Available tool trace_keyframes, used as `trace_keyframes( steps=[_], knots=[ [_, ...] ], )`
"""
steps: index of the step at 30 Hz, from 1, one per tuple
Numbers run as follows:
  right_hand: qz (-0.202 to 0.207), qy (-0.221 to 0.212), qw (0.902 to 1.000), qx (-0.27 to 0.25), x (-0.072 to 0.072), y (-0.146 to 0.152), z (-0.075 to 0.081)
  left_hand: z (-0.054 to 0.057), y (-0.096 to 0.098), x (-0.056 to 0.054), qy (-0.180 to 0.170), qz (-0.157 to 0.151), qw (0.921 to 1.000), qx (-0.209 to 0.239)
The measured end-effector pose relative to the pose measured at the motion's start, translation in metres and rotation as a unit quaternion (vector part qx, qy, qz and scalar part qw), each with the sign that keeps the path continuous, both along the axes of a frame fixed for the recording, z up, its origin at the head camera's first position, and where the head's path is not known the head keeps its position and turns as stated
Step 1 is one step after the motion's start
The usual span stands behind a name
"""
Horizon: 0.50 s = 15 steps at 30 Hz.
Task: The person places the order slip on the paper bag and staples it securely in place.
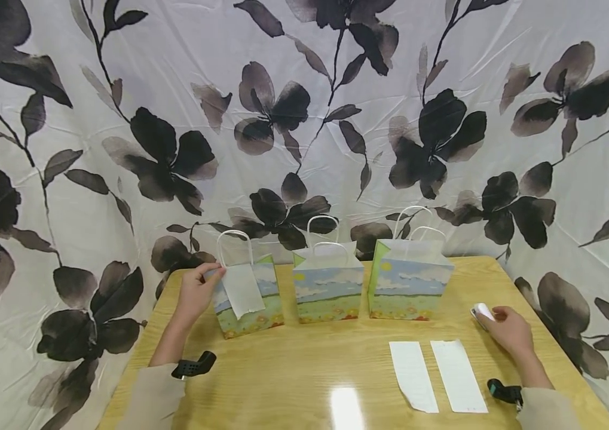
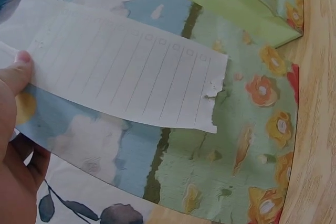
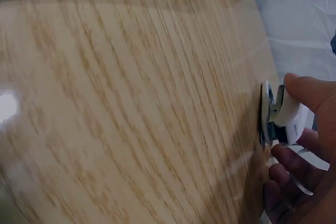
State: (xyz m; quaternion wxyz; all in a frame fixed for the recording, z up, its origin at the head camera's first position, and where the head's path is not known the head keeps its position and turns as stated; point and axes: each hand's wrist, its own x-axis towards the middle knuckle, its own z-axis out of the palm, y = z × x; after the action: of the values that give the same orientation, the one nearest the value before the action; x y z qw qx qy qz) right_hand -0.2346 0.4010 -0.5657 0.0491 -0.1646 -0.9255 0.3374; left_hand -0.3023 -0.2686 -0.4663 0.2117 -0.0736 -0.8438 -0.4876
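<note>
My left hand (image 1: pixel 199 288) pinches the top of a lined paper slip (image 1: pixel 243 291) against the front of the left paper bag (image 1: pixel 271 278), near its rim. In the left wrist view the slip (image 2: pixel 131 72) shows ruled lines, small boxes and a torn end, and the thumb lies on its edge. The fingers behind the bag are partly hidden. At the right side of the table my right hand (image 1: pixel 515 332) holds a small white stapler (image 3: pixel 293 114), its base turned toward the left, between thumb and fingers.
Two more landscape-printed bags with white handles, a middle bag (image 1: pixel 328 292) and a right bag (image 1: pixel 412 286), stand along the back of the wooden table (image 1: pixel 282 382). Two paper slips (image 1: pixel 414 376) lie side by side at front right. Behind hangs a floral curtain (image 1: pixel 352 167).
</note>
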Motion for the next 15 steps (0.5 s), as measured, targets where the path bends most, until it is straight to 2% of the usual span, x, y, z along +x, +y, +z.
trace_keyframes(
  steps=[4, 10, 13, 15],
  knots=[
    [0.027, 0.026, 0.9993, 0.008, -0.0048, -0.0005, -0.0046, 0.0001, 0.0006, -0.0020, 0.015, 0.010, 0.9998, 0.009],
    [0.027, 0.027, 0.9992, 0.016, -0.0088, 0.0007, -0.0045, 0.0013, 0.0039, -0.0065, 0.000, -0.005, 0.9998, 0.017],
    [0.025, 0.031, 0.9992, 0.010, -0.0086, 0.0004, -0.0047, 0.0026, 0.0065, -0.0032, -0.002, -0.014, 0.9995, 0.027],
    [0.020, 0.031, 0.9993, -0.007, -0.0073, 0.0000, -0.0036, 0.0066, 0.0101, 0.0028, 0.002, -0.020, 0.9995, 0.026]
  ],
)
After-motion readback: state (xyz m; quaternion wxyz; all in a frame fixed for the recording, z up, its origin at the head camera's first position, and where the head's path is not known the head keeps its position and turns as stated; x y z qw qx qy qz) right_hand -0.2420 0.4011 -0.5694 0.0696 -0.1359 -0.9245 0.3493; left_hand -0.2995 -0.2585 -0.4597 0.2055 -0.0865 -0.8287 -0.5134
